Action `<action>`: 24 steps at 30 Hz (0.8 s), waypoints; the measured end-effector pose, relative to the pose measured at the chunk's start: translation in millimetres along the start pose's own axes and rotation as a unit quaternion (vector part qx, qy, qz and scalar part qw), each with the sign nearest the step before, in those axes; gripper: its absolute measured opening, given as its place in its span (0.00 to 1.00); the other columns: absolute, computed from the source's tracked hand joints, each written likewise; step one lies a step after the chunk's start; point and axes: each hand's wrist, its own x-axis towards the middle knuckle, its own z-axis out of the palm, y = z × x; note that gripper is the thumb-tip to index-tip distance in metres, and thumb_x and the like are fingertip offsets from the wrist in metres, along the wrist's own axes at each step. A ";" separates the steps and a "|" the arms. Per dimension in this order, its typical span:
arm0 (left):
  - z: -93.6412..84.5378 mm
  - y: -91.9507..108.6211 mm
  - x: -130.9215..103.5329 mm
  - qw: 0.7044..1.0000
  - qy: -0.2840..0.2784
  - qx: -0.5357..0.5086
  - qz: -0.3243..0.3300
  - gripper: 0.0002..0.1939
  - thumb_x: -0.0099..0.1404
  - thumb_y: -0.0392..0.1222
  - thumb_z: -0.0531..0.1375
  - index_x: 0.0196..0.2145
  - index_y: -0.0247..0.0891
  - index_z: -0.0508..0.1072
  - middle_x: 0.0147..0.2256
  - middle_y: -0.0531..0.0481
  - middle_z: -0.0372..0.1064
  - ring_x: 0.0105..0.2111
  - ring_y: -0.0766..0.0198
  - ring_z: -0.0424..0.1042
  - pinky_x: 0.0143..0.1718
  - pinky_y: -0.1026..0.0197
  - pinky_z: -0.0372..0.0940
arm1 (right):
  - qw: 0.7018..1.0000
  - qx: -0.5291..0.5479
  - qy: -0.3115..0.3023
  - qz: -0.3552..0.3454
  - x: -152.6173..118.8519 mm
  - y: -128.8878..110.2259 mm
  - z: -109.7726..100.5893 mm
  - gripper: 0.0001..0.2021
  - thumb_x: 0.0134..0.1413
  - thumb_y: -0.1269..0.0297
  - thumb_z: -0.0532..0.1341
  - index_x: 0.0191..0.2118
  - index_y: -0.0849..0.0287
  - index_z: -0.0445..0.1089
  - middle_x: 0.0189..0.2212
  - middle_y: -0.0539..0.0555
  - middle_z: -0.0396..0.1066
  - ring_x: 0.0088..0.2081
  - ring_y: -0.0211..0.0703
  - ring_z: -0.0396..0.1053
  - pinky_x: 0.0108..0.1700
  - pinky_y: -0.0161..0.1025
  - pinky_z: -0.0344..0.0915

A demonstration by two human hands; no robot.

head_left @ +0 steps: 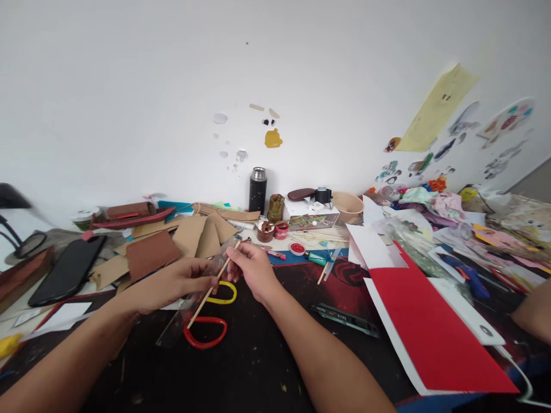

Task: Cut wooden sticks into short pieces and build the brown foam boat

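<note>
A thin wooden stick slants between my hands, its lower end pointing toward me. My right hand pinches it near the upper end. Lower down, my left hand has its thumb and fingers closed at the stick's middle. Alongside and under the stick runs a clear plastic strip; which fingers grip the strip is hard to make out. Beneath lie a yellow handle loop and a red handle loop, apparently of scissors, with the blades hidden.
On the right are a utility knife and red paper. Cardboard pieces and a black phone lie left. At the back stand a black flask and small paint pots. Another person's arm shows at the right edge.
</note>
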 end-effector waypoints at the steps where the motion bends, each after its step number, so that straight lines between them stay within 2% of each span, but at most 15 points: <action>1: -0.3 0.8 -0.6 1.000 0.000 0.003 0.001 0.18 0.66 0.60 0.68 0.38 0.42 0.82 0.33 0.47 0.77 0.32 0.55 0.74 0.31 0.60 0.68 | 1.000 0.003 0.007 -0.003 0.6 -0.3 -0.7 0.21 0.51 0.44 0.73 0.28 0.57 0.70 0.19 0.46 0.71 0.18 0.35 0.68 0.21 0.31 0.59; 4: -0.6 3.1 -2.9 1.000 -0.024 -0.005 -0.007 0.17 0.67 0.58 0.68 0.43 0.44 0.83 0.36 0.46 0.80 0.35 0.54 0.77 0.35 0.59 0.70 | 0.999 0.018 0.033 -0.013 2.9 -1.7 -3.3 0.22 0.50 0.44 0.73 0.28 0.57 0.70 0.20 0.47 0.71 0.18 0.35 0.69 0.20 0.31 0.59; 8: 0.9 3.1 -4.9 0.998 -0.037 -0.051 -0.028 0.21 0.65 0.55 0.71 0.51 0.44 0.82 0.35 0.43 0.81 0.34 0.53 0.78 0.35 0.58 0.72 | 0.997 0.035 0.066 -0.018 4.9 -4.2 -6.0 0.22 0.49 0.44 0.73 0.27 0.58 0.70 0.19 0.46 0.70 0.17 0.34 0.68 0.20 0.30 0.58; 13: -3.4 1.9 -3.2 0.996 0.025 -0.082 -0.035 0.21 0.57 0.55 0.75 0.43 0.42 0.84 0.27 0.46 0.77 0.27 0.54 0.74 0.29 0.59 0.68 | 0.993 0.059 0.101 -0.013 6.3 -8.2 -8.6 0.23 0.46 0.43 0.75 0.29 0.58 0.71 0.20 0.47 0.72 0.17 0.34 0.67 0.19 0.30 0.57; 17: -12.5 0.0 -3.6 0.994 0.057 -0.087 -0.045 0.18 0.52 0.50 0.78 0.38 0.40 0.84 0.28 0.45 0.77 0.28 0.55 0.73 0.29 0.60 0.67 | 0.989 0.087 0.120 -0.019 7.5 -9.7 -10.8 0.23 0.43 0.44 0.76 0.32 0.59 0.74 0.19 0.45 0.70 0.18 0.35 0.69 0.19 0.30 0.56; 20: -18.8 -2.4 -6.3 0.988 0.082 -0.121 -0.048 0.23 0.52 0.47 0.78 0.45 0.40 0.84 0.30 0.44 0.78 0.28 0.53 0.74 0.30 0.59 0.69 | 0.986 0.100 0.129 -0.019 7.5 -9.9 -11.9 0.22 0.44 0.45 0.77 0.30 0.58 0.72 0.19 0.45 0.69 0.18 0.34 0.67 0.19 0.30 0.55; 24: -22.0 0.0 -9.6 0.977 0.121 -0.165 -0.059 0.33 0.52 0.50 0.80 0.54 0.40 0.82 0.33 0.43 0.80 0.28 0.55 0.74 0.31 0.58 0.69 | 0.979 0.132 0.154 -0.012 8.4 -10.8 -13.9 0.21 0.44 0.48 0.77 0.31 0.58 0.72 0.18 0.43 0.67 0.18 0.33 0.64 0.20 0.30 0.54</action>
